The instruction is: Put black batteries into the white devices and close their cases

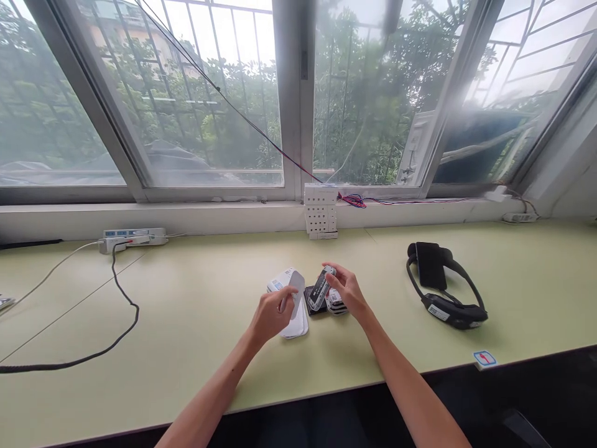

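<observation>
Two hands are at work above the table [186,379], each with something in its grasp. The left hand [273,312] pinches a white cover [297,286] between thumb and fingers, tilted up on its edge. The right hand [349,291] grips a device [321,289] by its upper end; its dark face, printed with pale lettering, is turned up and slants. Cover and device are near each other but apart.

Below the left hand lie white covers [296,328], overlapping, with a labelled stack [278,281] just behind. Under the device sits a black box [319,310], and beside it, below the right hand, a pile of devices [336,302].

Farther back, a white block stack [321,218] stands against the sill [224,218]. Well to the right lies a headset [452,314] with a phone [430,266] leaning on it; a sticker [485,359] marks the table's front edge. To the left are a power strip [135,238] and a black cable [136,311]. Windows [298,93] rise behind everything.
</observation>
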`<state>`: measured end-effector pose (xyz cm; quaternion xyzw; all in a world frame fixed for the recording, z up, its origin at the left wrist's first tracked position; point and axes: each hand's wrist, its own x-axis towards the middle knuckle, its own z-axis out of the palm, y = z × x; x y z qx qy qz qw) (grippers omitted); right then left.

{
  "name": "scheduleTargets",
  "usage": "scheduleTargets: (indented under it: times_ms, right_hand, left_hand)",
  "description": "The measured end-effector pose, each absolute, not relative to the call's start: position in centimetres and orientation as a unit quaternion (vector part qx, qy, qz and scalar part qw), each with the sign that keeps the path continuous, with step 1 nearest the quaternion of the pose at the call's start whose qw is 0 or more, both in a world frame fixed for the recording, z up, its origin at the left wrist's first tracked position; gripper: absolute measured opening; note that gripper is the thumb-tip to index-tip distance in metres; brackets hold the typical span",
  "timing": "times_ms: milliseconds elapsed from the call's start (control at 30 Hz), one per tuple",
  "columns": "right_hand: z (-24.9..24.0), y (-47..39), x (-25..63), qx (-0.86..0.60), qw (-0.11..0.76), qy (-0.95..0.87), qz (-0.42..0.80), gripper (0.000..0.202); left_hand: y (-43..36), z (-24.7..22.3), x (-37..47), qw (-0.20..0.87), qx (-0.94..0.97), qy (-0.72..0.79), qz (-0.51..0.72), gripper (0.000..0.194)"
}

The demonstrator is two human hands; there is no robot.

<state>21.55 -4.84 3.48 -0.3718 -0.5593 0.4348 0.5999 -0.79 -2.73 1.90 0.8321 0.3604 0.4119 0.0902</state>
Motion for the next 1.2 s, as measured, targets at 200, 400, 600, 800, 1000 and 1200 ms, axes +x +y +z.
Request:
scheduleTargets:
  times_ms: [200, 400, 600, 800, 1000, 1200]
  right_hand:
    - [3.3, -4.5, 21.8, -0.374, 0.612, -0.541, 0.438, 0.047]
    - [3.2, -4.5, 21.8, -0.378, 0.607, -0.545, 0.437, 0.047]
    - [3.3, -4.5, 21.8, -0.380, 0.607, -0.545, 0.435, 0.047]
    - [3.1, -4.3, 21.9, -0.382, 0.605, -0.549, 0.432, 0.048]
    - [3.1, -4.5, 21.8, -0.372, 0.590, -0.561, 0.446, 0.049]
    - [3.6, -5.0, 21.7, -0.367, 0.556, -0.592, 0.453, 0.046]
  left_hand:
    - [-3.1, 3.0, -0.8, 0.103, 0.867, 0.394, 0.289, 0.017]
    - [-3.1, 4.0, -1.1, 0.131, 0.876, 0.406, 0.226, 0.020]
    - [-2.8, 3.9, -1.6, 0.101, 0.885, 0.396, 0.221, 0.025]
    - [-2.3, 3.1, -1.6, 0.017, 0.878, 0.394, 0.272, 0.028]
    - [-2.0, 2.1, -1.1, -0.004, 0.885, 0.322, 0.336, 0.027]
    - [-2.2, 1.9, -0.6, -0.040, 0.906, 0.238, 0.347, 0.021]
